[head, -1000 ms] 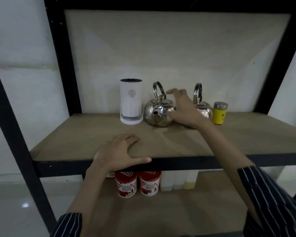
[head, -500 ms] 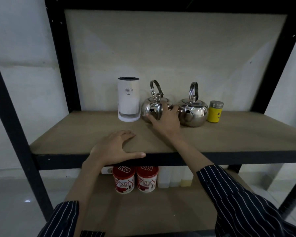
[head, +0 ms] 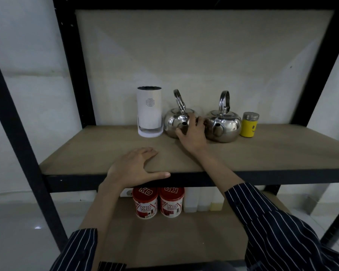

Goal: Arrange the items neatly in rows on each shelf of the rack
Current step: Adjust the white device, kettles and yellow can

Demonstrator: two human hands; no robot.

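**Top shelf row nearly set; one kettle in hand**

Left kettle (head: 175,123) at back of upper shelf (head: 106,151), spout toward camera. Right hand (head: 192,132) cupped on its front and right side, fingers spread over the body, not closed around it. Second kettle (head: 223,126) just beside, yellow jar (head: 250,124) at its right, white cylinder (head: 149,111) at far left. All four line up along the back wall. Left hand (head: 134,169) flat and open on shelf edge, holding nothing. Lower shelf: two red tins (head: 158,201) side by side, pale bottles (head: 203,200) beside them, partly hidden. Judgement: upper row about done bar a small nudge; lower shelf cannot be fully judged
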